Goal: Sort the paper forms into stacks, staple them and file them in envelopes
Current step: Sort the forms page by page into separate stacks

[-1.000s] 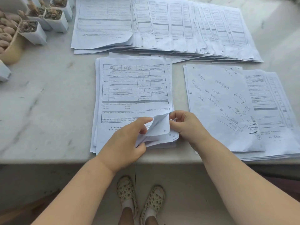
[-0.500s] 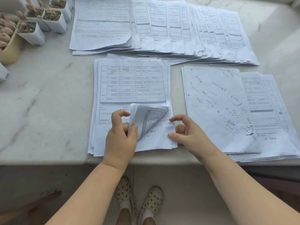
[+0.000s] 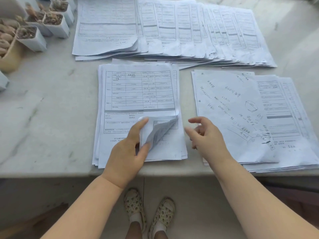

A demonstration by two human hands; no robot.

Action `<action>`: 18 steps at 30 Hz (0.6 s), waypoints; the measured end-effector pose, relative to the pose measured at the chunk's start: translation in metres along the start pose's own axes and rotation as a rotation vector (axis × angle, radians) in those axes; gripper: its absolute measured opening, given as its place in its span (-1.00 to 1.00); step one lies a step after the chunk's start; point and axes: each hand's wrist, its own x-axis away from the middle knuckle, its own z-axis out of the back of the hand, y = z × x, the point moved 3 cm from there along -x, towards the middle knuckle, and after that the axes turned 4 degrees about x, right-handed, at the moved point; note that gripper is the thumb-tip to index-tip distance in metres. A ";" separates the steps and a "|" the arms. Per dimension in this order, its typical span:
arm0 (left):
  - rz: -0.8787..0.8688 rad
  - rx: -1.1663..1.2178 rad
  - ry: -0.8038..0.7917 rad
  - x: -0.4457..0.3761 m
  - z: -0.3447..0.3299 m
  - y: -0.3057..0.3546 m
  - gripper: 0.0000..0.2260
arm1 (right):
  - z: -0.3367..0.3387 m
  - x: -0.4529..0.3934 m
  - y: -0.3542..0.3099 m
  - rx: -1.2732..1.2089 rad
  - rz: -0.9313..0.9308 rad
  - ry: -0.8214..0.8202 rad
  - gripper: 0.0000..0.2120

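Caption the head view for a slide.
Left hand curls back the corner of the middle form stack; right hand hovers open beside it.

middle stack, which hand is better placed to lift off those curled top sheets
Left. The left hand already pinches the curled sheets at the middle stack's near right corner. The right hand hovers beside it, open, touching no paper.

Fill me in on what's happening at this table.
A person is sorting paper forms on a marble table. The left hand pinches the curled-up lower corner of the top sheets of the middle stack. The right hand hovers open beside it, holding nothing. Another stack, topped by a handwritten sheet, lies to the right, and a fanned row of forms lies behind.
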 end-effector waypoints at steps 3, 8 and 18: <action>0.080 0.112 0.030 0.000 0.001 0.001 -0.46 | 0.005 -0.001 -0.007 -0.189 -0.179 -0.074 -0.75; 0.140 0.210 -0.151 0.002 0.002 0.009 -0.62 | -0.026 -0.001 -0.016 -0.273 -0.492 -0.401 -0.48; -0.156 0.011 0.249 -0.020 0.066 0.101 -0.75 | 0.017 0.013 -0.052 0.102 0.011 -0.182 -0.76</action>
